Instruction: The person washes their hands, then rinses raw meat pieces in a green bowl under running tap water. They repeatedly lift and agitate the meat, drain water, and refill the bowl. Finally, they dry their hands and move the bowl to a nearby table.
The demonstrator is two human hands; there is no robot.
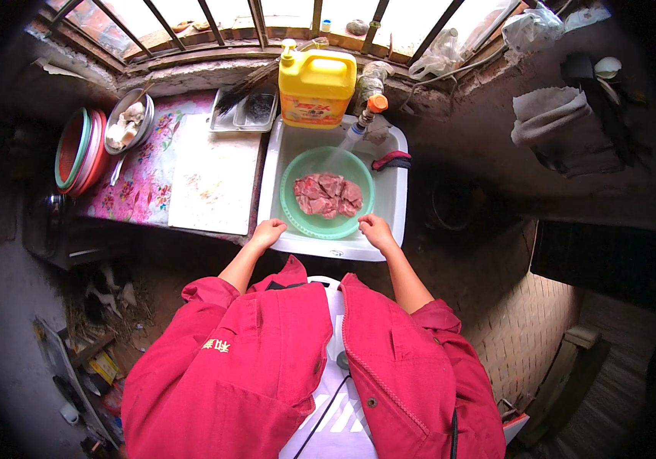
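Note:
A green plastic basin (286, 209) sits inside a white sink (390, 232), with several chunks of raw meat (328, 195) in it. Above the basin's back rim, a tap with an orange handle (377, 103) lets a pale stream of water (335, 158) fall toward the meat. My left hand (270, 231) is at the sink's front left, fingers curled together, with nothing visible in them. Close to the basin's right front rim is my right hand (376, 229), its fingers loosely bent; whether they touch the rim I cannot tell.
Left of the sink lies a stained white cutting board (213, 183) on a floral tablecloth (139, 195). Farther left are stacked colander baskets (78, 152) and a bowl of pale food (127, 126). A yellow pump jug (317, 86) stands behind the sink; a dark cloth (391, 161) hangs on its right rim.

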